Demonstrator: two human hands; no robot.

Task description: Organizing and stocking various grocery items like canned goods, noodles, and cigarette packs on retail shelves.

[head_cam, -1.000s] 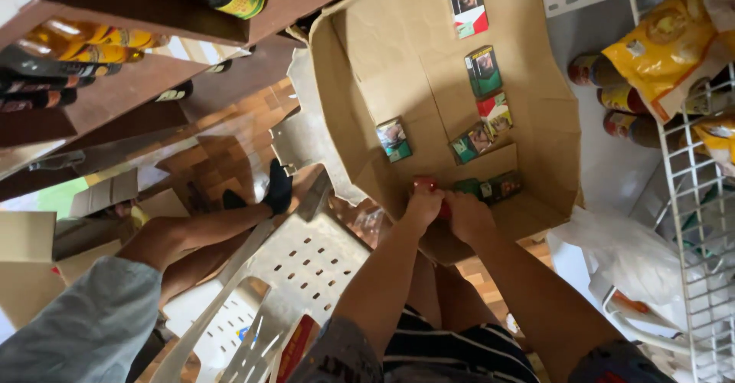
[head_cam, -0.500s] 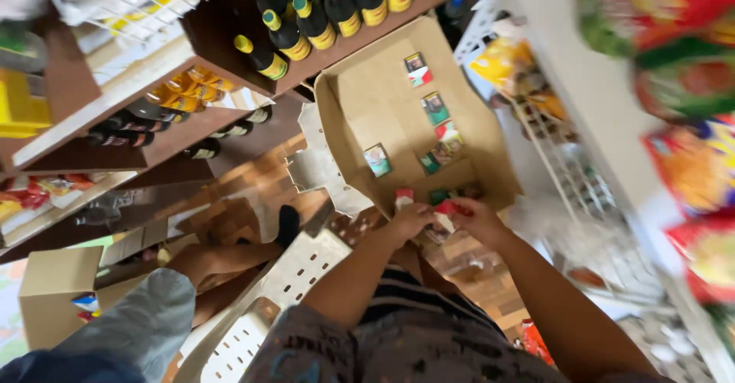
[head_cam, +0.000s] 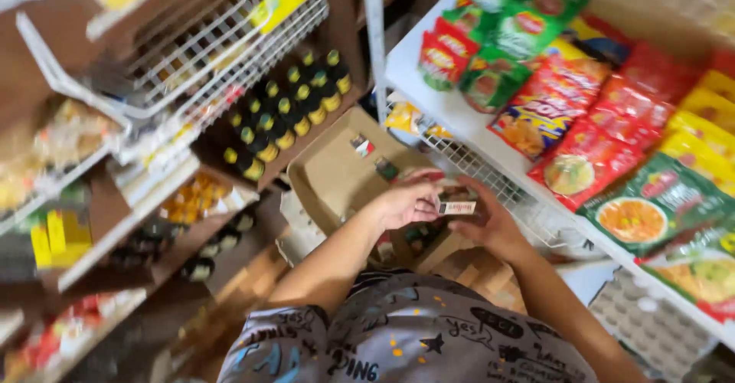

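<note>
My left hand (head_cam: 406,201) and my right hand (head_cam: 490,222) are together in front of me, both gripping a small stack of flat packets (head_cam: 456,203) with red and white ends. Just behind the hands lies an open brown cardboard box (head_cam: 329,172) with a few small packets (head_cam: 363,146) left on its bottom. The hands are raised above the box's near edge, beside the wire basket (head_cam: 490,176) of the white shelf.
A white shelf (head_cam: 459,115) at right holds red, green and yellow snack bags (head_cam: 566,115). Dark bottles with yellow caps (head_cam: 287,111) stand on a wooden shelf behind the box. White wire racks (head_cam: 191,61) and stocked shelves fill the left. An egg tray (head_cam: 651,322) sits lower right.
The hands lifted out of the box with the packets and came toward the right shelf. The view swung from the box and plastic chair to the snack shelf.
</note>
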